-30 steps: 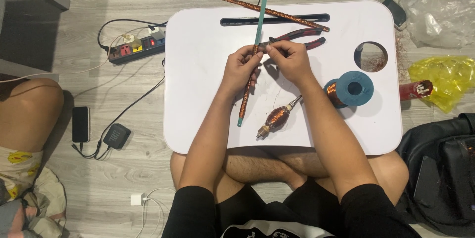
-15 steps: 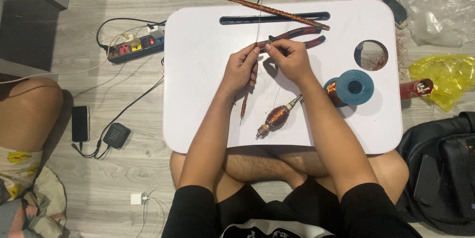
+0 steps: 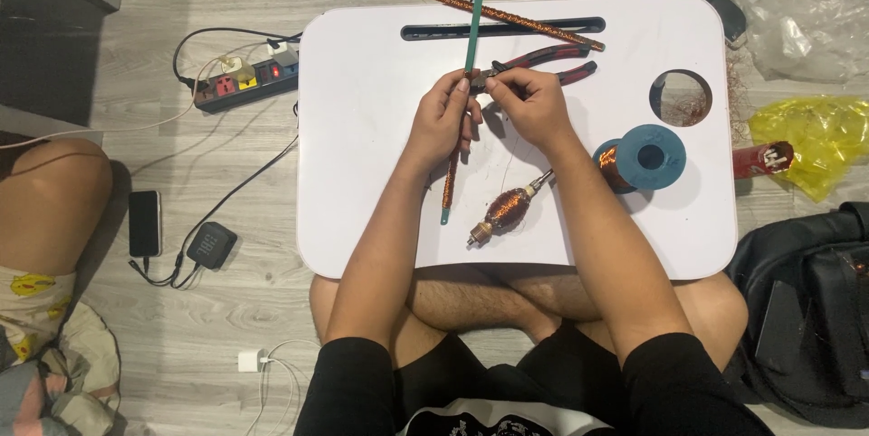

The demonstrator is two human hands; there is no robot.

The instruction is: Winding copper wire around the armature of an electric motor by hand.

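My left hand [image 3: 444, 119] grips a long green rod [image 3: 472, 28] over the white lap table [image 3: 362, 128]; the rod's lower part is wound with copper wire. My right hand [image 3: 529, 105] pinches a thin copper wire close to the rod, its fingertips meeting those of the left hand. Just beyond the right hand lie red-handled pliers [image 3: 543, 60]. A small rotor wound with copper [image 3: 505, 210] lies near the table's front edge. A blue spool of copper wire [image 3: 643, 157] sits to the right.
A second copper-wound rod [image 3: 507, 18] lies across the table's slot. The table has a round cup hole [image 3: 681, 98]. On the floor: a power strip [image 3: 244, 81], phone [image 3: 144, 223], charger [image 3: 210, 246], yellow bag [image 3: 815, 142], black backpack [image 3: 806, 309]. Another person's knee [image 3: 50, 201] is at left.
The green rod has swung between frames: it dropped to a short tilted view half a second ago and now stands long and upright again. Both hands stay at the table's middle.
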